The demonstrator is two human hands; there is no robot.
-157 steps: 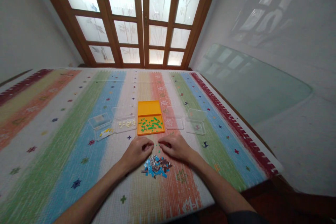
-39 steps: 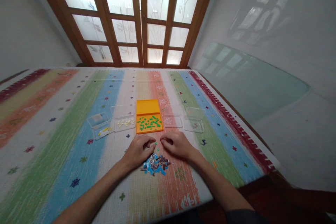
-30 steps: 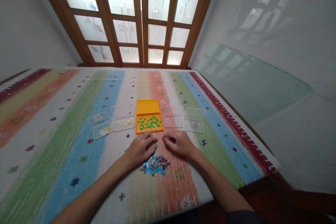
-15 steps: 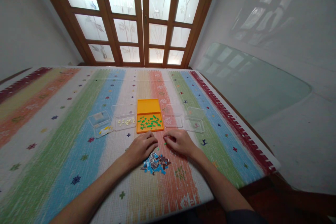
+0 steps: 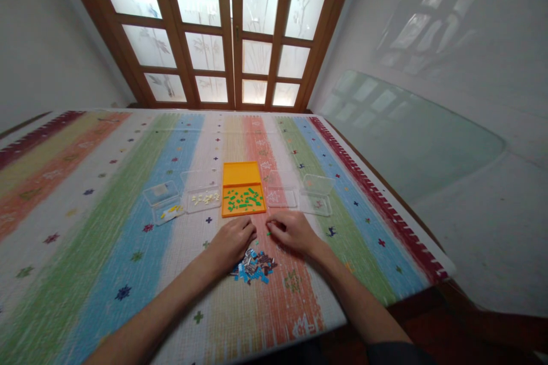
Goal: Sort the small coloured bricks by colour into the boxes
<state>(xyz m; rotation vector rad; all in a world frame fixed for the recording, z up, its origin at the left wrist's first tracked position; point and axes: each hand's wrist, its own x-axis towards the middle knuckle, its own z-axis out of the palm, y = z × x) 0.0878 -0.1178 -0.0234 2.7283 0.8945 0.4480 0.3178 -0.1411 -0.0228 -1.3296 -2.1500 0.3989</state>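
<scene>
My left hand [image 5: 234,237] rests just in front of the orange box, left of centre, its fingers curled together; whatever they hold, if anything, is hidden. Across a narrow gap, my right hand [image 5: 291,230] is closed in a pinch, with a small green building brick [image 5: 269,234] showing at its fingertips. Between my wrists lies a loose pile of small blue, brown and grey bricks [image 5: 256,267], its upper left edge close to my left hand. Beyond both hands stands the orange box [image 5: 241,174] with its lid laid back, and many green bricks [image 5: 244,204] lie scattered in it.
Left of the orange box are two lidded clear boxes, one with cream pieces [image 5: 205,198], the other with yellow pieces [image 5: 172,211]. To its right are two more open clear boxes [image 5: 282,198]. A striped cloth [image 5: 128,228] covers the table; wooden doors stand behind.
My left hand's fingers have drawn in slightly more. My right hand keeps its pinch in nearly the same spot, and the whole view has shifted slightly.
</scene>
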